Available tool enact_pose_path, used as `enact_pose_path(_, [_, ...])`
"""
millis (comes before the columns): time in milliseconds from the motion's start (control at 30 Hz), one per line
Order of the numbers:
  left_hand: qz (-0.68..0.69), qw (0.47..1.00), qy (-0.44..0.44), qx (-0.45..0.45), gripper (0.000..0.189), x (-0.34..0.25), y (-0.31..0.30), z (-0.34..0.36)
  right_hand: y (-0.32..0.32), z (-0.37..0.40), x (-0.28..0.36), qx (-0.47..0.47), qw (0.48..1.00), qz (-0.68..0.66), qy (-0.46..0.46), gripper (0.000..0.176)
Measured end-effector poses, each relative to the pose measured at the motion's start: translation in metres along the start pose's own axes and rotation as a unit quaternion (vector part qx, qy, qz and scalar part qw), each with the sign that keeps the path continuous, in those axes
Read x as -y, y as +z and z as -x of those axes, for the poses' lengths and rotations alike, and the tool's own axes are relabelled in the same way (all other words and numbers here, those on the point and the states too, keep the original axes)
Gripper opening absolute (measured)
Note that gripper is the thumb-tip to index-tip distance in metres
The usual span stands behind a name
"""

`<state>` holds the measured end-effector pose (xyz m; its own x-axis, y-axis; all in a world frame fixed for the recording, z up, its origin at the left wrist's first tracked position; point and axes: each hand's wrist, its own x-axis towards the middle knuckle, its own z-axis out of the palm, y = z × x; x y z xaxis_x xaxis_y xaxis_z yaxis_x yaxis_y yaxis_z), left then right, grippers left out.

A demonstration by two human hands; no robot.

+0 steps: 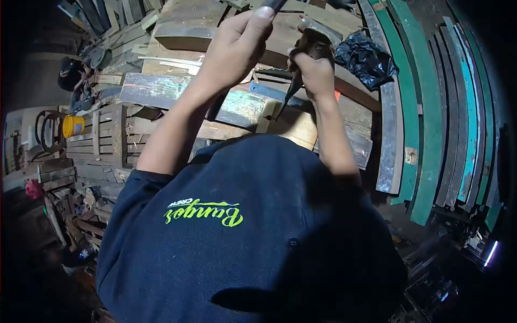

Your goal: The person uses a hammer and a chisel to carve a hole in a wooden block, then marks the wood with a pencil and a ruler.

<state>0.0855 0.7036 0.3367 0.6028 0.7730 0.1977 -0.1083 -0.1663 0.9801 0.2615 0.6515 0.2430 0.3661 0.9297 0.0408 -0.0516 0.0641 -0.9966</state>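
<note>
My left hand (239, 46) is closed round a dark bar (276, 4), thumb lying along its top; a dark strip (217, 106) shows below that wrist. To its right, my right hand (314, 70) grips a dark tool (293, 89) whose narrow lower part points down toward the bench. The upper end of this tool is partly covered by my fingers, and its kind does not show. Beneath both hands lies a worn plank (245, 106) with flaking green paint. A small pale wood block (266, 117) stands near the tool's tip.
Thick timber beams (186, 33) lie beyond my hands. A crumpled black plastic bag (366, 60) rests on the right. Long green-painted boards (429, 107) run along the right side. At left are a yellow bucket (73, 126), slatted wood (107, 137) and a person (72, 74) farther back.
</note>
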Motion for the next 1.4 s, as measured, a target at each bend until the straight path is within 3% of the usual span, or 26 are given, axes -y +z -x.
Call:
enact_pose_path(33, [-0.026, 0.999, 0.037, -0.017, 0.042, 0.009, 0.0, -0.002, 0.001, 0.001, -0.001, -0.017, 0.999, 0.03, -0.001, 0.007])
enact_pose_path(67, [-0.149, 0.982, 0.101, -0.057, 0.043, 0.027, 0.0, -0.005, 0.001, 0.002, -0.002, -0.034, 0.998, 0.059, -0.005, 0.008])
enact_pose_path(133, [-0.152, 0.986, -0.054, 0.037, 0.043, 0.032, -0.003, 0.003, -0.001, 0.002, 0.004, -0.002, 0.998, 0.064, 0.005, 0.009])
enact_pose_path(167, [-0.121, 0.984, -0.119, 0.044, 0.042, 0.032, -0.005, 0.006, 0.0, 0.003, 0.007, 0.017, 0.999, 0.018, -0.036, 0.009])
enact_pose_path(267, [-0.045, 0.998, -0.037, 0.011, 0.046, 0.024, -0.007, 0.002, -0.005, 0.0, -0.008, -0.007, 0.999, 0.045, -0.026, 0.01])
enact_pose_path(333, [0.05, 0.998, -0.042, 0.014, 0.044, 0.004, -0.01, 0.0, -0.005, 0.003, -0.001, -0.001, 0.999, 0.03, -0.012, 0.01])
enact_pose_path(400, [-0.127, 0.99, 0.036, -0.046, 0.045, 0.022, -0.005, -0.001, 0.0, 0.005, 0.001, -0.03, 0.999, -0.013, -0.024, 0.017])
enact_pose_path(467, [-0.216, 0.974, -0.065, 0.019, 0.047, 0.028, 0.0, 0.008, 0.001, 0.004, 0.006, -0.01, 0.998, -0.034, -0.061, 0.015])
enact_pose_path(500, [-0.105, 0.983, -0.138, 0.057, 0.048, 0.031, -0.001, 0.011, 0.001, 0.006, 0.007, 0.006, 0.996, -0.054, -0.065, 0.015])
enact_pose_path(600, [-0.053, 0.993, -0.103, -0.017, 0.046, 0.044, 0.0, 0.021, -0.001, 0.006, 0.009, -0.027, 0.995, -0.045, -0.081, 0.014])
enact_pose_path(667, [-0.043, 0.994, -0.088, -0.051, 0.046, 0.06, -0.009, 0.032, -0.014, 0.014, 0.003, -0.035, 0.989, -0.143, -0.022, 0.011])
enact_pose_path(733, [-0.046, 0.973, -0.227, -0.018, 0.048, 0.081, -0.031, 0.054, -0.04, 0.027, -0.003, 0.036, 0.977, -0.197, -0.066, 0.006])
enact_pose_path(800, [-0.22, 0.954, -0.204, 0.009, 0.046, 0.119, -0.042, 0.084, -0.063, 0.044, -0.012, 0.029, 0.965, -0.252, -0.073, 0.012])
enact_pose_path(867, [-0.249, 0.938, -0.24, 0.028, 0.045, 0.136, -0.04, 0.11, -0.079, 0.061, -0.027, 0.017, 0.955, -0.278, -0.099, 0.019])
enact_pose_path(1000, [-0.251, 0.938, -0.235, 0.039, 0.046, 0.139, -0.018, 0.127, -0.082, 0.087, -0.025, -0.008, 0.957, -0.262, -0.127, 0.021])
enact_pose_path(1100, [-0.256, 0.92, -0.292, 0.052, 0.048, 0.136, -0.009, 0.131, -0.077, 0.098, -0.019, -0.009, 0.961, -0.233, -0.152, 0.022])
enact_pose_path(1200, [-0.288, 0.91, -0.294, 0.05, 0.049, 0.147, -0.008, 0.137, -0.067, 0.107, -0.01, -0.09, 0.954, -0.215, -0.187, 0.017])
enact_pose_path(1400, [-0.206, 0.915, -0.345, 0.029, 0.053, 0.175, -0.007, 0.144, -0.072, 0.114, 0.008, -0.119, 0.942, -0.251, -0.186, 0.016])
